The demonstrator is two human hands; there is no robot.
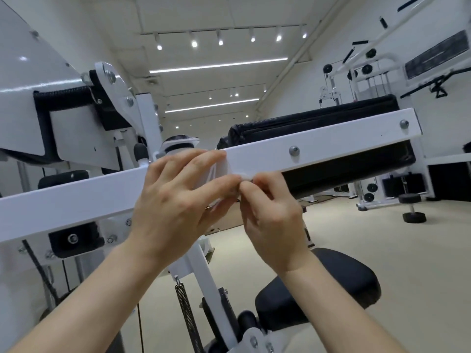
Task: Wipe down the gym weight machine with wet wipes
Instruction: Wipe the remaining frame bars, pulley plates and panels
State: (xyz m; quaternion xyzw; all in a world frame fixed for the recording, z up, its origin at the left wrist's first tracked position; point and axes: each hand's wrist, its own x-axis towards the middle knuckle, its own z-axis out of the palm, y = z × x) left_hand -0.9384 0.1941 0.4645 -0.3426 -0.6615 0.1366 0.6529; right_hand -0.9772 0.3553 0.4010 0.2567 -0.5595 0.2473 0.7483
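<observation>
The weight machine's white steel beam crosses the view from lower left to upper right, studded with bolts, with a long black pad behind it. In front of the beam my left hand holds a small white wet wipes pack, fingers over its top and thumb below. My right hand pinches a small white piece at the pack's right edge between thumb and forefinger. I cannot tell whether that piece is a wipe or the pack's flap. Most of the pack is hidden by my left fingers.
A black padded seat sits low at the right, beside a white post with a coil spring. A large white shroud and a black bracket fill the upper left. A dumbbell stands on the beige floor, with other machines behind.
</observation>
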